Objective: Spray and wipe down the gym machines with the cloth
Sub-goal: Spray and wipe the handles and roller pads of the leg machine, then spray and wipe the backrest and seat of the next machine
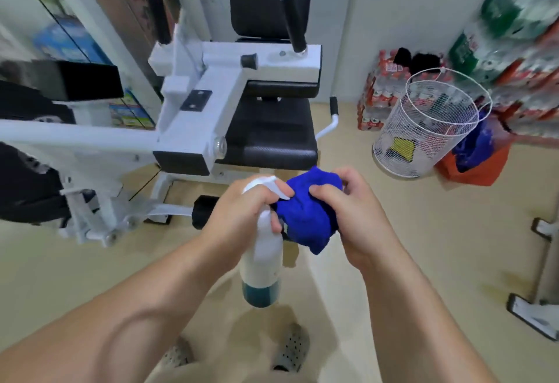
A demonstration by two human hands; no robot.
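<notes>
Hands meet in front of the body, above the beige floor (423,246). The left hand (242,210) grips the neck of a white spray bottle (264,264), fingers curled around it just under the trigger; the bottle hangs down with dark liquid at its bottom. The right hand (351,216) holds a bunched blue cloth (308,210), fingers and thumb pinching it, and the cloth touches the bottle's nozzle. Behind them stands a white gym machine (193,110) with a black seat (272,131). A wire basket (423,122) stands at the right.
</notes>
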